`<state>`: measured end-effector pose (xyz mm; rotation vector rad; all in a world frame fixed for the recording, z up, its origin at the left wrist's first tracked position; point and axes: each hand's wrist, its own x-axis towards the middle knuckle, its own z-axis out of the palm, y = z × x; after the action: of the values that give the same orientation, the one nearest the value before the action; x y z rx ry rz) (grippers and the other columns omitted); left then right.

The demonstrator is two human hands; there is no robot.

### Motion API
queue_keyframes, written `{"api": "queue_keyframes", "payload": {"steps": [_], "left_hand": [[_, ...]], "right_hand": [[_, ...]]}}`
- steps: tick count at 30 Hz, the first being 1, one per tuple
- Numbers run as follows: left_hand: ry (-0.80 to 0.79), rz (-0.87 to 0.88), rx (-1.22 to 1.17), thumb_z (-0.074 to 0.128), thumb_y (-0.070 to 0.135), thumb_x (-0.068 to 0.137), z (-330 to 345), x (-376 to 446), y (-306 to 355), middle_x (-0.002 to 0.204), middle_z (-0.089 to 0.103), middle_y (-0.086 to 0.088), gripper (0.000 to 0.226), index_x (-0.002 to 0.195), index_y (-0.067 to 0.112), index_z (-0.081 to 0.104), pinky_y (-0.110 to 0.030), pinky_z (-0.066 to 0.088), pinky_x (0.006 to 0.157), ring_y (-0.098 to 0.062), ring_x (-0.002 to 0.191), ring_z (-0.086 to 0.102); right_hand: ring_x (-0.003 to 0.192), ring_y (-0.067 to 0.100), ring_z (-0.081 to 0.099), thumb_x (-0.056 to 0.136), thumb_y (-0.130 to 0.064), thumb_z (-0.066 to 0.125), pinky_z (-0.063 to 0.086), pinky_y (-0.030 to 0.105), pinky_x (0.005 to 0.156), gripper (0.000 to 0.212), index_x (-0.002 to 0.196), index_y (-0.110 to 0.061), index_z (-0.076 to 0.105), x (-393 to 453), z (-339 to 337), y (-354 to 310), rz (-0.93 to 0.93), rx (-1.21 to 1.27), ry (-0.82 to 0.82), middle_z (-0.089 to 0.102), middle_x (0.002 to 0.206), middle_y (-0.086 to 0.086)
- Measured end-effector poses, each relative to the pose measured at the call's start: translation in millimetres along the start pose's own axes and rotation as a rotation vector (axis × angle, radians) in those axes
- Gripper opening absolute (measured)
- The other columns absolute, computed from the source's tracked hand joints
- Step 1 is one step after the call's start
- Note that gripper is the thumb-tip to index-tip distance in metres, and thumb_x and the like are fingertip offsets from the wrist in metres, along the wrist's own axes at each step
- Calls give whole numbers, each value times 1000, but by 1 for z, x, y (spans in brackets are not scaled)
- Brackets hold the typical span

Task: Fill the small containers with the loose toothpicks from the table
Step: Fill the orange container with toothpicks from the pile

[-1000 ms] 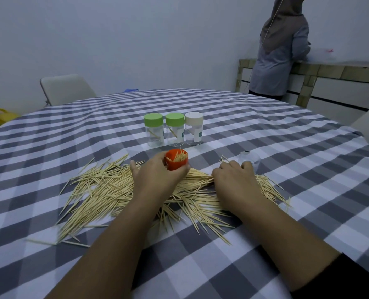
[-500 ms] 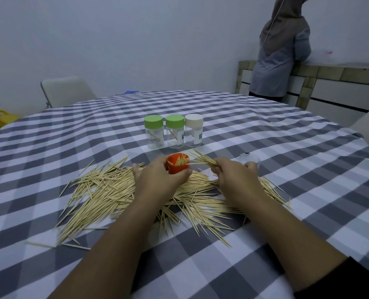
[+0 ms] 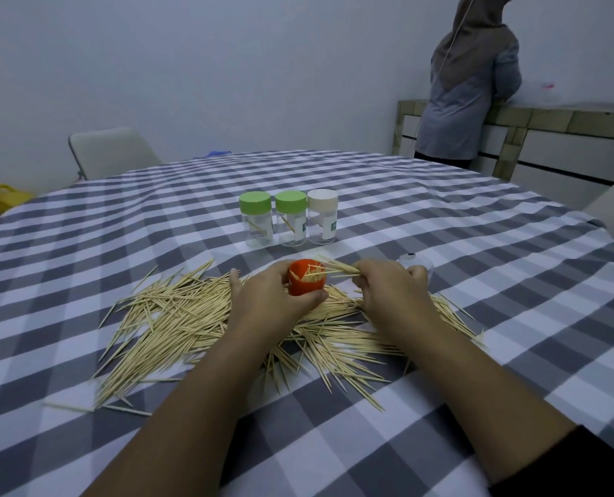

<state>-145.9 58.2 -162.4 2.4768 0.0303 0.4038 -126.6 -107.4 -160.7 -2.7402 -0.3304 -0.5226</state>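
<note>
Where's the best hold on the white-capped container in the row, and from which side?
Grip the white-capped container by its cap or upper wall, coming from above or from its right. It stands upright at the right end of the row, close beside a green-capped container on its left, so that side looks blocked; the right is clear.

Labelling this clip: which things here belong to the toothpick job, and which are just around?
Job: orange container held by left hand; toothpick bundle pinched by right hand; loose toothpicks; three capped containers.
Around: chair; yellow bag; standing person.
</note>
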Motion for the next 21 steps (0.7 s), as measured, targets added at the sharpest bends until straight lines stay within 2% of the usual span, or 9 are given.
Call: {"api": "queue_keyframes", "payload": {"steps": [4, 8, 12, 14, 16, 18, 21], "left_hand": [[20, 1, 21, 65, 56, 78, -2, -1, 3, 128, 60, 9, 62, 133, 33, 48, -48, -7, 118, -12, 126, 46], [27, 8, 32, 66, 55, 78, -2, -3, 4, 128, 60, 9, 65, 136, 33, 46, -47, -8, 118, -12, 128, 45], [27, 39, 66, 66, 56, 78, -2, -3, 5, 127, 60, 10, 67, 137, 35, 44, -47, -10, 117, -10, 126, 46], [29, 69, 102, 66, 58, 78, -1, -3, 4, 126, 61, 12, 67, 137, 37, 43, -48, -9, 117, -9, 125, 47], [38, 97, 127, 65, 58, 77, -1, -3, 5, 124, 62, 12, 66, 136, 37, 44, -48, -9, 116, -9, 124, 48], [48, 118, 136, 66, 57, 78, -1, -3, 5, 122, 62, 12, 63, 134, 37, 46, -47, -9, 115, -9, 123, 48], [56, 132, 127, 66, 56, 78, -1, -4, 6, 120, 63, 12, 60, 132, 38, 48, -46, -10, 115, -9, 122, 48]], "right_hand": [[95, 16, 46, 96, -14, 40, 15, 33, 74, 23, 102, -30, 55, 0, 1, 0, -32, -100, 12, 56, 95, -10], [107, 14, 42, 95, -13, 40, 7, 32, 69, 34, 119, -34, 51, -4, 0, -1, -96, -166, 57, 55, 110, -10], [118, 16, 38, 92, -12, 44, 13, 36, 84, 41, 127, -33, 49, -7, -6, -5, -123, -225, 70, 53, 120, -8], [114, 21, 45, 83, -10, 57, 14, 39, 86, 41, 120, -29, 58, -10, -6, -7, -140, -260, 118, 58, 113, -4], [101, 26, 55, 70, -5, 68, 18, 40, 85, 38, 102, -24, 68, -10, -3, -7, -155, -262, 208, 64, 95, 0], [96, 28, 58, 68, -4, 65, 20, 42, 86, 31, 93, -22, 70, -9, 2, -5, -175, -260, 283, 64, 88, 2], [96, 27, 59, 74, -10, 52, 21, 42, 88, 27, 89, -21, 71, -8, 4, -9, -207, -261, 341, 65, 86, 1]]}}
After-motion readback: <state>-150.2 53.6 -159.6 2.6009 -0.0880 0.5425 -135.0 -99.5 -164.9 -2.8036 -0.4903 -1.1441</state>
